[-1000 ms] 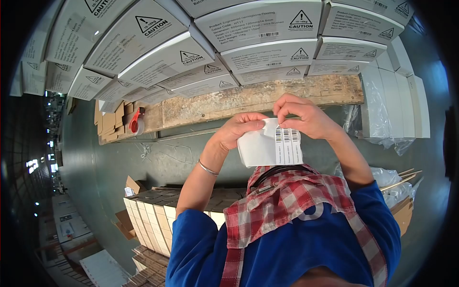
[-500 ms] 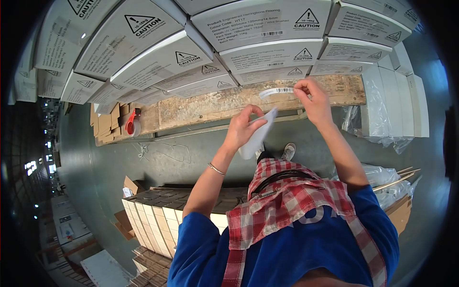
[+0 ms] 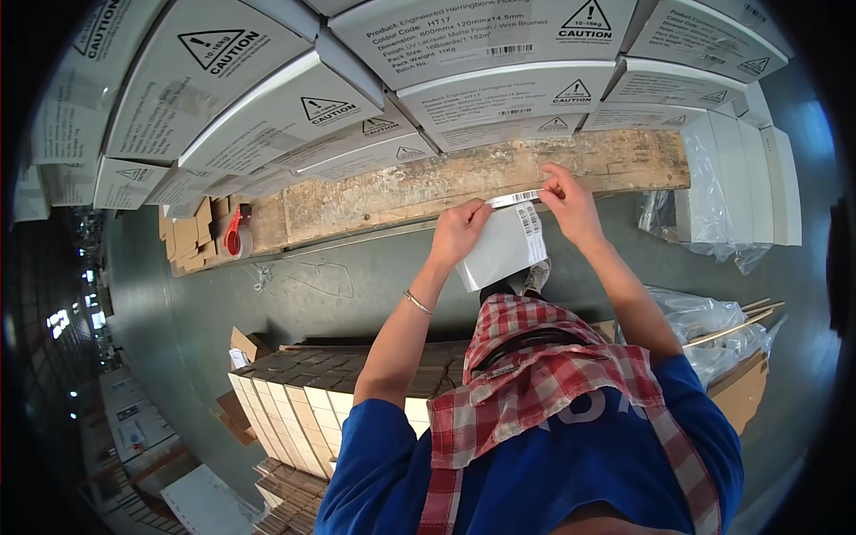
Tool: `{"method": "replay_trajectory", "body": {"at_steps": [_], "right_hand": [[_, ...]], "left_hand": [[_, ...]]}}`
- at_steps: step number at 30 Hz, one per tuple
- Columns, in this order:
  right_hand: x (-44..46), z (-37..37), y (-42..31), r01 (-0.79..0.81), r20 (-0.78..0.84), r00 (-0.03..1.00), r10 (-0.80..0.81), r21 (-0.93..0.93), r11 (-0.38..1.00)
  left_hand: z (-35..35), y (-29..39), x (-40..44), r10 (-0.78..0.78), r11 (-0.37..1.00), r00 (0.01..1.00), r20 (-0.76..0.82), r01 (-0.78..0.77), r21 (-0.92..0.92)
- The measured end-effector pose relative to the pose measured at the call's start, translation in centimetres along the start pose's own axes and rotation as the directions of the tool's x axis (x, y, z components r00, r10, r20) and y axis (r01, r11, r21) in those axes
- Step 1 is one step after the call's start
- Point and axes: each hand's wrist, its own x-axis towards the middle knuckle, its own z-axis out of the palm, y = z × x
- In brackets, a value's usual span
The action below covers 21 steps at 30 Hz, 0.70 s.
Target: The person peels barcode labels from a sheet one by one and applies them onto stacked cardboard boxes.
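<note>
My left hand [image 3: 457,234] is closed on the upper left corner of a white label sheet [image 3: 501,251], which has barcodes printed along its right edge. A narrow barcode label strip [image 3: 517,198] stretches between both hands just above the sheet. Its right end is pinched by my right hand [image 3: 571,209], while its left end meets my left fingertips. Whether the left fingers also grip the strip I cannot tell. Both hands are in front of a worn wooden board [image 3: 392,196], with stacked white flooring boxes [image 3: 499,94] behind.
A red tape dispenser [image 3: 236,232] and cardboard pieces [image 3: 189,234] lie at the board's left end. Clear plastic wrap [image 3: 704,214] hangs by white boxes on the right. Stacked planks [image 3: 294,415] stand near my left elbow. Loose strapping [image 3: 312,278] is on the floor.
My hands have come closer together and the sheet has turned to face me. The strip, earlier dangling from my right hand alone, now spans to my left fingers.
</note>
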Motion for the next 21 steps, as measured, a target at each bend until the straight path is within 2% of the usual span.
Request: {"method": "replay_trajectory", "body": {"at_steps": [4, 5, 8, 11, 12, 15, 21], "right_hand": [[1.8, 2.0, 4.1, -0.048, -0.105, 0.994, 0.04, -0.076, 0.996], [2.6, 2.3, 4.4, -0.052, -0.105, 0.993, 0.044, -0.073, 0.996], [4.8, 3.6, 4.9, 0.025, -0.24, 0.969, -0.057, -0.135, 0.991], [5.9, 4.6, 4.6, 0.047, -0.322, 0.942, -0.093, -0.147, 0.988], [6.6, 4.7, 4.3, 0.063, -0.361, 0.925, -0.116, -0.155, 0.986], [7.3, 5.3, 4.3, 0.061, -0.388, 0.914, -0.12, -0.161, 0.985], [7.6, 5.9, 4.7, 0.104, -0.439, 0.876, -0.199, -0.23, 0.967]], "left_hand": [[1.5, -2.4, 2.3, 0.038, 0.998, 0.999, 0.016, -0.039, 0.039], [1.5, -2.0, 3.1, 0.003, 0.996, 1.0, -0.015, -0.002, 0.088], [1.6, -2.0, 5.3, -0.063, 0.98, 0.995, -0.08, 0.077, 0.184], [1.7, -2.8, 7.3, 0.047, 0.982, 0.969, -0.244, -0.001, 0.188], [1.8, -2.9, 7.7, 0.054, 0.982, 0.966, -0.253, -0.005, 0.19], [2.3, -3.1, 8.5, -0.037, 0.99, 0.952, -0.304, 0.075, 0.116], [2.4, -3.6, 9.9, -0.099, 0.994, 0.942, -0.32, 0.106, 0.002]]}}
